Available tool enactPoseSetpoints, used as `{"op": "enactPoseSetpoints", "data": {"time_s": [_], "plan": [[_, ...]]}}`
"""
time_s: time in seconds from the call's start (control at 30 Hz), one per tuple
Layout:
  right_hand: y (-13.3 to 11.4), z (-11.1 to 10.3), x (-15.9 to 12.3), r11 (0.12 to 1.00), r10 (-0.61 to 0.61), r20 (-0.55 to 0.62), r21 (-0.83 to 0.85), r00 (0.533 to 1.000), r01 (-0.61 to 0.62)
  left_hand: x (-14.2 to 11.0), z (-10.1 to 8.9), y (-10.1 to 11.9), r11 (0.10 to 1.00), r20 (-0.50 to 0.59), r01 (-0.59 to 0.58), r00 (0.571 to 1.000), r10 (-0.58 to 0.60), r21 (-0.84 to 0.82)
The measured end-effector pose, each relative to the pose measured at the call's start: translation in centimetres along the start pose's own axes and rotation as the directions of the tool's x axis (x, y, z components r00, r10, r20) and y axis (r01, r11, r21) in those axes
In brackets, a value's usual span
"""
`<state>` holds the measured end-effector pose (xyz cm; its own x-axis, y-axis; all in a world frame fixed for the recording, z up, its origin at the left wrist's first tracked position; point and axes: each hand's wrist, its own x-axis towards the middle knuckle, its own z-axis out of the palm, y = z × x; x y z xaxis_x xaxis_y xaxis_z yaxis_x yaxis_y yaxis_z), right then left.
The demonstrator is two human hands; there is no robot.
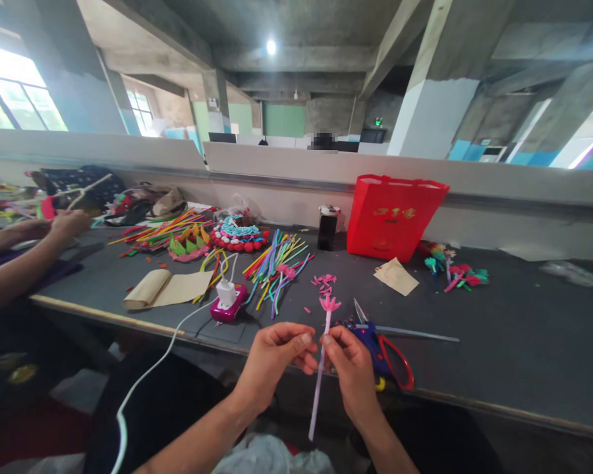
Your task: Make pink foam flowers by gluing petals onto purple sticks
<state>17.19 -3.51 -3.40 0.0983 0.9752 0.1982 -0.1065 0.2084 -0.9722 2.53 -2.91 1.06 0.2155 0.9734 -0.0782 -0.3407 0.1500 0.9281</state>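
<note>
My right hand (348,362) pinches a pale pink chenille-stem flower (318,395) between thumb and fingers, just below its bloom. The bright pink petals (329,303) fan out at the top, and the stem hangs down past the table's front edge, slightly tilted. Just left of the stem is my left hand (271,362), its fingers curled and the thumb close to the forefinger. What its fingertips hold, if anything, I cannot make out. Small pink pieces (325,282) lie on the table beyond the bloom. Beside my right hand are scissors (395,362) with red handles and a blue tool (368,339).
A purple power block (228,304) with a white charger and cable sits left. Nearby lie coloured chenille stems (277,263) and a brown paper roll (165,288). A red bag (395,217) and dark cup (327,229) stand behind. A co-worker's hands (64,227) work at left.
</note>
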Motion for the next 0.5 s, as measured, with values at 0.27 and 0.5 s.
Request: {"op": "enactPoseSetpoints", "data": {"time_s": [0.27, 0.5], "plan": [[0.4, -0.38, 0.09, 0.997, -0.024, -0.029, -0.077, 0.999, 0.021, 0.11, 0.26, -0.06, 0.999, -0.014, 0.029, 1.0, -0.028, 0.046], [0.68, -0.46, 0.17, 0.975, -0.095, -0.041, -0.207, 0.995, 0.084, 0.28, 0.21, -0.07, 1.0, -0.023, 0.021, 1.0, -0.021, -0.002]]}}
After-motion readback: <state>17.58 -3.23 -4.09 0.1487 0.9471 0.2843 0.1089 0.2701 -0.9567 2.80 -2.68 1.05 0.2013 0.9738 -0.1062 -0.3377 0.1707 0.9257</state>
